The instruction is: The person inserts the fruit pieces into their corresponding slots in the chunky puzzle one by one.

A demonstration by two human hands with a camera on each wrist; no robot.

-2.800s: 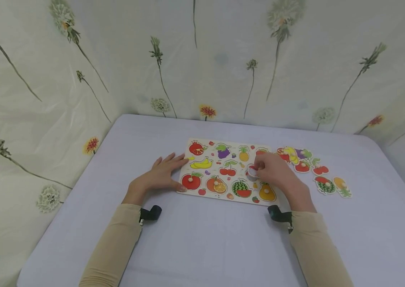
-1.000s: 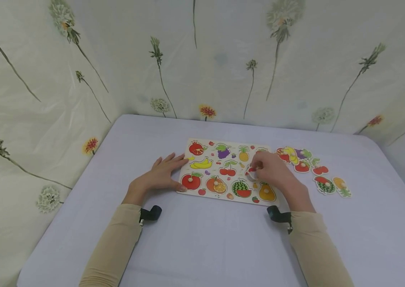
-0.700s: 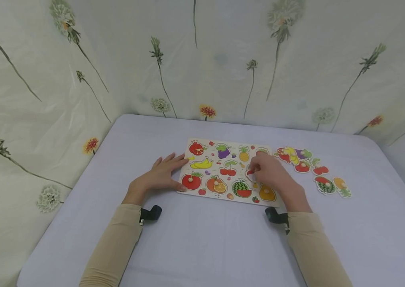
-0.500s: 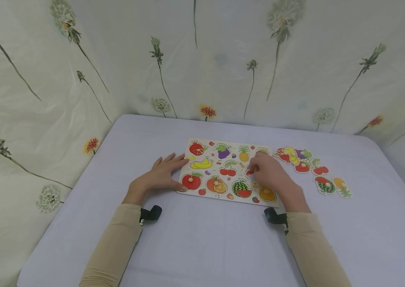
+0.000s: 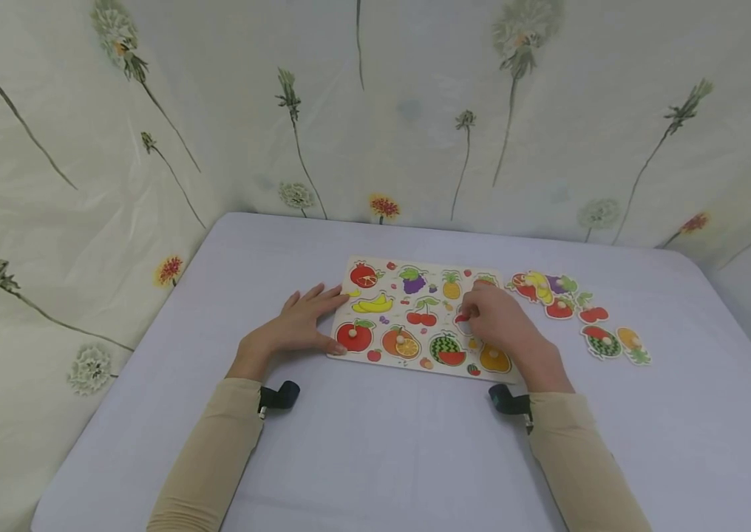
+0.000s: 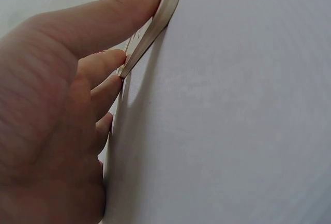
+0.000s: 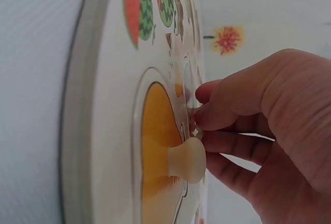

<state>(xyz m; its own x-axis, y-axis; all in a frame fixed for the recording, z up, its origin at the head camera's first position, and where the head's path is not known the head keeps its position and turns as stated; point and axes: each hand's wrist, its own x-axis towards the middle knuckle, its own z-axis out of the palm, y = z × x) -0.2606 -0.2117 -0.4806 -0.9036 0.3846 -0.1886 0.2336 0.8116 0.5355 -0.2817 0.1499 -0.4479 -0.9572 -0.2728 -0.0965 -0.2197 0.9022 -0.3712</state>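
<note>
A fruit knob puzzle board (image 5: pixel 385 360) lies on the table. My left hand (image 5: pixel 296 323) rests on its left edge with fingers spread. In the left wrist view, the thumb of that hand (image 6: pixel 111 17) lies along the board's side. My right hand (image 5: pixel 498 318) pinches a puzzle piece (image 5: pixel 462 319) over the right part of the board. A little red and a pale rim show; the fingers hide the rest, so its fruit is unclear. Knobbed apple (image 5: pixel 354 337), orange (image 5: pixel 402 343) and pear (image 7: pixel 158 131) pieces sit in the board. The pear's knob is near the right fingers.
Several loose knobbed pieces lie right of the board, including banana (image 5: pixel 540 287), cherry (image 5: pixel 593 315), watermelon (image 5: pixel 600 343) and pineapple (image 5: pixel 633 346); some overlap. A flowered curtain (image 5: pixel 415 148) hangs behind the white table (image 5: pixel 375 458).
My right hand has moved slightly left over the board, the piece still pinched. The piece has turned and shifted; less of its pale rim shows. My left hand has stayed put.
</note>
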